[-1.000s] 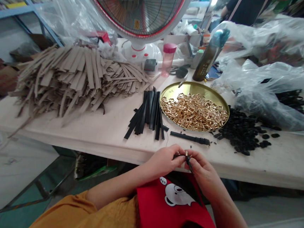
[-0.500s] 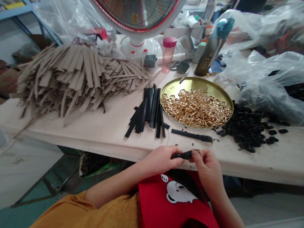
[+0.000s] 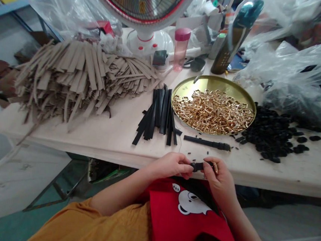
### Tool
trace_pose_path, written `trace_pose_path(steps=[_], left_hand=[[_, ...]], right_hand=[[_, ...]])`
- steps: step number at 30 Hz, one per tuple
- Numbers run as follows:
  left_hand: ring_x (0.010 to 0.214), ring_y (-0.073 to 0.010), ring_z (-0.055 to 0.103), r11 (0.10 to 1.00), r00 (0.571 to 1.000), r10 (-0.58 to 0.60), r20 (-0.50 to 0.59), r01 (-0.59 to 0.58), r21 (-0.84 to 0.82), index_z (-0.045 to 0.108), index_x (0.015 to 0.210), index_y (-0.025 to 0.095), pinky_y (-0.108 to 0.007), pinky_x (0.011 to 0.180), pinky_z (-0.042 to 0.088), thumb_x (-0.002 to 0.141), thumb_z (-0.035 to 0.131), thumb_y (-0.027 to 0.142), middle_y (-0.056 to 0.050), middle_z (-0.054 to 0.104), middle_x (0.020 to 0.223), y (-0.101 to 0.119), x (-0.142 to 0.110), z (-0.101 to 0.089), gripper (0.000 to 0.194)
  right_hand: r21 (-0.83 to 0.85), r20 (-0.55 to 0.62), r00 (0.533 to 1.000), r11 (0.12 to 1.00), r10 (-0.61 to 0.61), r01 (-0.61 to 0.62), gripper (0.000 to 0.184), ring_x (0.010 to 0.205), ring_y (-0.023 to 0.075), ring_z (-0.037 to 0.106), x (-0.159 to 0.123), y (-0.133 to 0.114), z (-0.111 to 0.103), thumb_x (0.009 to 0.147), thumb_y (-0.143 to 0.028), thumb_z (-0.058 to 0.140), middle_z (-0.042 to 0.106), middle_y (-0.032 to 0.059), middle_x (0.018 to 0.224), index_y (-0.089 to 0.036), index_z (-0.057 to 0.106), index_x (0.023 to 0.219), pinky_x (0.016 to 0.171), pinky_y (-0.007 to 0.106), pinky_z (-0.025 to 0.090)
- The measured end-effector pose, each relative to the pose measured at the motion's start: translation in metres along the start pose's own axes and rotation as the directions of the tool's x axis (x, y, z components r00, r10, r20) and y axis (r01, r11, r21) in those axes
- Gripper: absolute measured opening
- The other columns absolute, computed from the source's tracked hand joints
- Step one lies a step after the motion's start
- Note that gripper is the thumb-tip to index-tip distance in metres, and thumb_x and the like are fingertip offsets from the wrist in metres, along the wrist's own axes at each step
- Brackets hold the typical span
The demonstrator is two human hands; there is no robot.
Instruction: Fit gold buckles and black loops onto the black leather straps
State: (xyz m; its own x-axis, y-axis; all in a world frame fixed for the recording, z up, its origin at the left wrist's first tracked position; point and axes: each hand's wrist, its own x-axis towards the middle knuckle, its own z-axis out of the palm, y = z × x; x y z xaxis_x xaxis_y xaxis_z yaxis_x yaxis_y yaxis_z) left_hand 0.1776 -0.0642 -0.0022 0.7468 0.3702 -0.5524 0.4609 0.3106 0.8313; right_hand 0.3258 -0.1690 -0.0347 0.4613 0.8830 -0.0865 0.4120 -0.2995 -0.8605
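Note:
At the table's near edge my left hand (image 3: 172, 165) and my right hand (image 3: 219, 178) are both closed on a short black strap (image 3: 199, 166) held level between them. A small gold buckle (image 3: 215, 167) shows at the strap's right end, by my right fingers. Just beyond my hands lies another black strap (image 3: 206, 142) on the table. A bundle of black strips (image 3: 158, 114) lies further back to the left, next to a round gold tray (image 3: 186, 86) full of gold buckles (image 3: 213, 112).
A big heap of tan strips (image 3: 77, 76) fills the table's left. A pile of small black pieces (image 3: 274, 132) lies right of the tray, under clear plastic bags (image 3: 296, 78). A fan (image 3: 147, 10), pink cup (image 3: 180, 49) and dark bottle (image 3: 235, 37) stand behind.
The strap went from pointing down between my hands to lying level. My hands drew slightly apart along it, and the gold buckle now sits at its right end.

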Motion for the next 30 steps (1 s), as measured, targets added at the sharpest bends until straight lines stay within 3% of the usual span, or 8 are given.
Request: trace_pose_path(steps=[3, 8, 14, 21, 23, 25, 27, 30], left_hand=[[0.057, -0.0098, 0.057, 0.99, 0.998, -0.048, -0.049, 0.041, -0.135, 0.054, 0.078, 0.013, -0.022, 0.06, 0.043, 0.074, 0.058, 0.023, 0.0, 0.061, 0.066, 0.002, -0.001, 0.002, 0.012], [0.059, -0.0107, 0.056, 1.0, 0.997, 0.019, -0.074, -0.019, -0.002, 0.057, 0.08, 0.013, -0.021, 0.057, 0.042, 0.074, 0.057, 0.027, 0.002, 0.059, 0.061, 0.002, 0.001, 0.01, 0.015], [0.063, -0.0114, 0.059, 0.999, 0.997, 0.054, 0.048, -0.054, -0.008, 0.057, 0.09, 0.011, -0.021, 0.06, 0.044, 0.075, 0.055, 0.026, 0.0, 0.061, 0.068, 0.003, 0.002, 0.015, 0.021], [0.078, -0.016, 0.061, 0.823, 0.932, 0.351, -0.095, -0.258, 0.507, 0.048, 0.114, 0.017, -0.026, 0.07, 0.046, 0.079, 0.05, 0.026, -0.002, 0.066, 0.081, 0.031, 0.004, 0.018, 0.036], [0.082, -0.0178, 0.061, 0.746, 0.895, 0.426, -0.136, -0.262, 0.613, 0.046, 0.117, 0.018, -0.028, 0.073, 0.046, 0.082, 0.048, 0.03, -0.003, 0.067, 0.086, 0.036, 0.018, 0.021, 0.037], [0.084, -0.0196, 0.062, 0.673, 0.861, 0.472, -0.191, -0.211, 0.709, 0.048, 0.115, 0.018, -0.031, 0.073, 0.047, 0.084, 0.048, 0.034, -0.004, 0.066, 0.091, 0.033, 0.038, 0.024, 0.035], [0.084, -0.0197, 0.062, 0.583, 0.831, 0.521, -0.193, -0.182, 0.792, 0.055, 0.107, 0.019, -0.031, 0.073, 0.048, 0.085, 0.048, 0.035, -0.005, 0.066, 0.093, 0.026, 0.061, 0.025, 0.029], [0.089, -0.0188, 0.059, 0.355, 0.739, 0.668, -0.091, -0.209, 0.911, 0.062, 0.094, 0.018, -0.031, 0.078, 0.046, 0.084, 0.051, 0.034, -0.006, 0.064, 0.093, 0.015, 0.084, 0.02, 0.022]], right_hand=[[-0.16, -0.003, 0.994, 0.981, -0.107, 0.105, 0.024, 0.061, 0.0201, 0.058, -0.002, -0.001, 0.002, 0.084, -0.04, 0.043, 0.061, 0.0054, 0.073, -0.019, 0.051, 0.092, 0.057, 0.031, 0.043], [-0.185, 0.106, 0.972, 0.956, -0.212, 0.228, 0.021, 0.065, 0.0213, 0.06, -0.007, -0.005, -0.005, 0.084, -0.037, 0.041, 0.062, 0.0068, 0.076, -0.02, 0.052, 0.089, 0.06, 0.032, 0.044], [0.242, 0.122, 0.993, 0.969, 0.011, -0.041, 0.031, 0.045, 0.0128, 0.046, -0.021, -0.004, -0.005, 0.09, -0.045, 0.036, 0.048, -0.004, 0.053, -0.019, 0.049, 0.099, 0.042, 0.023, 0.036], [0.27, 0.079, 0.994, 0.962, -0.07, 0.047, 0.04, 0.044, 0.0132, 0.042, -0.002, -0.003, -0.005, 0.091, -0.048, 0.032, 0.043, -0.0053, 0.05, -0.017, 0.049, 0.11, 0.043, 0.024, 0.035], [0.146, 0.011, 0.995, 0.985, -0.097, 0.094, 0.043, 0.046, 0.0152, 0.046, 0.015, 0.0, -0.014, 0.09, -0.049, 0.029, 0.048, -0.0029, 0.052, -0.016, 0.049, 0.11, 0.046, 0.027, 0.039], [-0.165, -0.082, 0.988, 0.98, -0.128, 0.113, 0.047, 0.052, 0.0194, 0.053, 0.03, 0.006, -0.023, 0.089, -0.051, 0.031, 0.055, 0.0019, 0.059, -0.015, 0.05, 0.112, 0.049, 0.03, 0.041], [-0.531, -0.186, 0.961, 0.844, -0.205, 0.078, 0.051, 0.056, 0.0251, 0.057, 0.04, 0.017, -0.031, 0.087, -0.053, 0.035, 0.061, 0.0077, 0.067, -0.013, 0.052, 0.114, 0.051, 0.034, 0.041], [-0.756, -0.154, 0.86, 0.618, -0.486, 0.214, 0.053, 0.072, 0.0301, 0.061, 0.044, 0.038, -0.035, 0.087, -0.051, 0.037, 0.065, 0.0156, 0.085, -0.009, 0.053, 0.115, 0.063, 0.039, 0.045]])
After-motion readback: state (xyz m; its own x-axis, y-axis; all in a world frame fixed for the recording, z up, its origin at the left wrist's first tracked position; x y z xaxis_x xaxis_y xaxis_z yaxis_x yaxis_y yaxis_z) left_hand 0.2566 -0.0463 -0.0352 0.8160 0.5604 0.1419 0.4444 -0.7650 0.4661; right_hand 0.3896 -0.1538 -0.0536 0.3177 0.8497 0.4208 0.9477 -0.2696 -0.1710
